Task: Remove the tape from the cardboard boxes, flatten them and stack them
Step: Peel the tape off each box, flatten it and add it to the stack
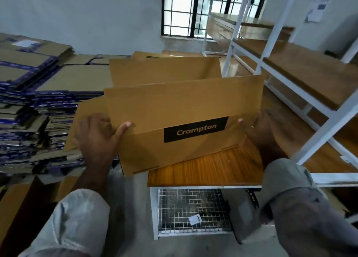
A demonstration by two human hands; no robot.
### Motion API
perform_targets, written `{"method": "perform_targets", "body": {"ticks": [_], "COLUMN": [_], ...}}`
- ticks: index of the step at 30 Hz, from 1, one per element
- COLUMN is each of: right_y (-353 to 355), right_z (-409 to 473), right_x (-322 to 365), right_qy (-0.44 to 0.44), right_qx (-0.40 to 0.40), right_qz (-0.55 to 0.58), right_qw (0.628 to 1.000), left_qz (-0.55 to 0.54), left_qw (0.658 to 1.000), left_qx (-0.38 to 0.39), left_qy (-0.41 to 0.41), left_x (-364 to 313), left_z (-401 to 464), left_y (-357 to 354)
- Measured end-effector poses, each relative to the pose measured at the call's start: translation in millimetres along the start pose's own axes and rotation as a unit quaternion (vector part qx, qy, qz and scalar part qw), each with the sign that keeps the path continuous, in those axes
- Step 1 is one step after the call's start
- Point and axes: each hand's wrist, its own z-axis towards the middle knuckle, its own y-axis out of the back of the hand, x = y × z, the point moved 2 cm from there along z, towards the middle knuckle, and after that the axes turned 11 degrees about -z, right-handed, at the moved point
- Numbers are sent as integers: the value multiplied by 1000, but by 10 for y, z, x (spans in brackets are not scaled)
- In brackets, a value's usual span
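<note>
While both hands, left hand [96, 134] and right hand [257, 132], grip its ends, the opened cardboard box [184, 125] looks light, stiff yet foldable.

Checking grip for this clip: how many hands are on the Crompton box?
2. The left hand grips the Crompton box at its left end; the right hand holds its right end, fingers partly hidden.
</note>
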Motion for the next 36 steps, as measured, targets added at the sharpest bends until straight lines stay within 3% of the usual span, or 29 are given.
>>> {"method": "perform_targets", "body": {"ticks": [2,4,7,9,12,17,24,27,31,36], "right_y": [-40,-130,-279,-323,-324,-292,-5,170,240,93], "right_z": [269,546,887,1070,1237,1508,1544,1656,1734,1797], "right_x": [-167,-392,-706,-821,-859,-949,-650,-494,-372,-230], "right_qy": [-28,-67,-134,-136,-121,-38,72,70,92,157], "right_qx": [22,47,129,134,141,183,48,26,25,58], "right_qz": [46,105,159,203,265,267,203,134,85,-87], "right_qw": [998,991,969,960,946,945,975,988,992,982], "left_qz": [-8,-80,-250,-358,-401,-384,-303,-253,-63,46], "left_qw": [997,985,925,888,885,901,942,953,993,981], "left_qx": [-74,-98,-71,-22,37,48,65,48,26,117], "left_qy": [24,114,278,288,233,195,131,161,95,148], "left_x": [-13,24,63,29,-14,-153,-292,-356,-543,-619], "left_z": [-223,-420,-526,-501,-461,-427,-12,260,560,732], "left_y": [-7,-84,-232,-274,-312,-414,-280,-224,-326,-547]}}
